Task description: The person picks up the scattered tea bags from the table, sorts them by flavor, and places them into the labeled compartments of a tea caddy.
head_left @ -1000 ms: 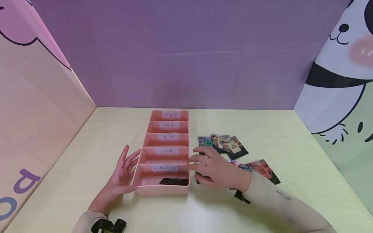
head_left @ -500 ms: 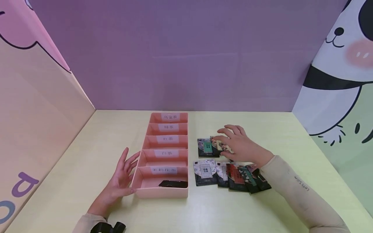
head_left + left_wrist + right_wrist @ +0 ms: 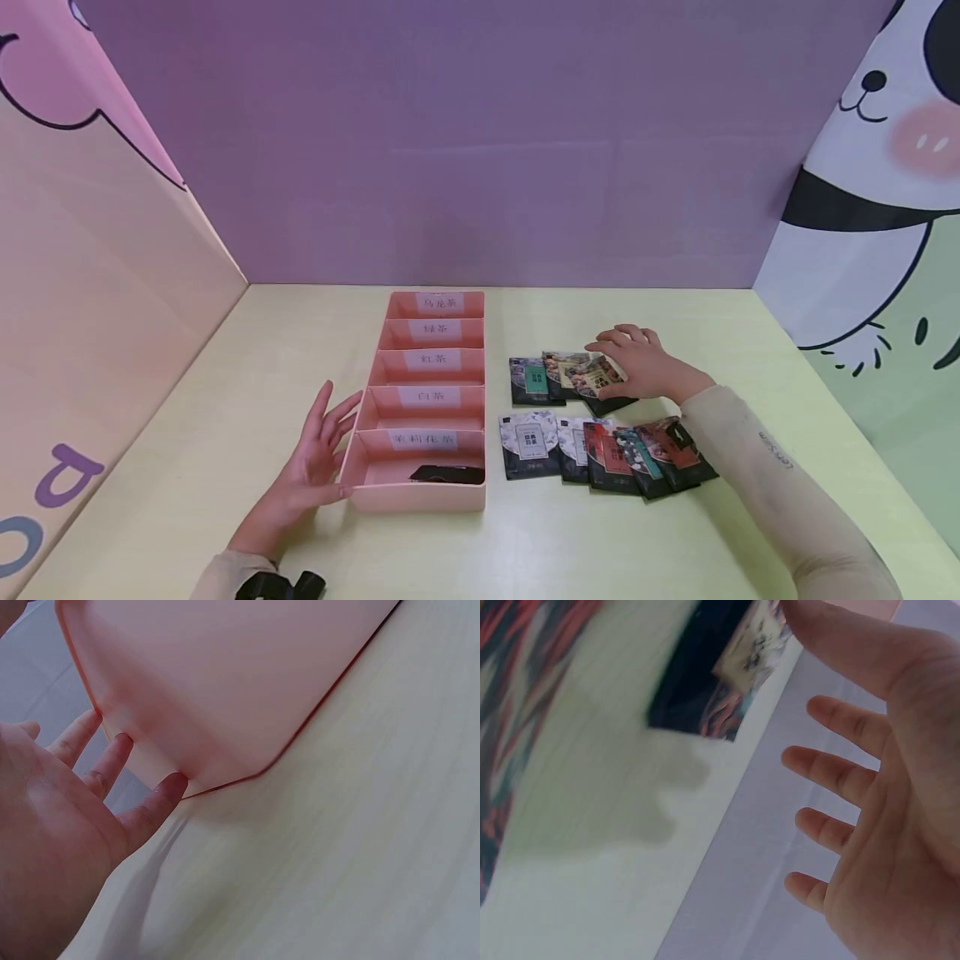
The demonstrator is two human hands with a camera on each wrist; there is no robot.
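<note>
A long pink box [image 3: 417,498] with a row of labelled compartments stands mid-table. One black tea sachet [image 3: 447,475] lies in its nearest compartment. My left hand [image 3: 311,467] is spread along the box's left side; in the left wrist view its fingertips [image 3: 174,782] touch the wall. To the right, my right hand [image 3: 651,367] hovers with loosely spread fingers over the rightmost tea sachet [image 3: 596,377] of the back group. Its thumb [image 3: 847,641] overlaps that sachet in the right wrist view; whether it touches cannot be told. No sachet is between its fingers.
Beside that sachet lie a similar beige-labelled one [image 3: 558,367] and a green-labelled one [image 3: 531,383]. Nearer, a white-labelled sachet [image 3: 529,446] begins an overlapping row of several, including a red-labelled one [image 3: 609,458]. A purple wall [image 3: 487,167] rises behind the table.
My right hand has moved from beside the box, back and right, to the back sachets, uncovering the nearer row. My left hand and the box stay in place.
</note>
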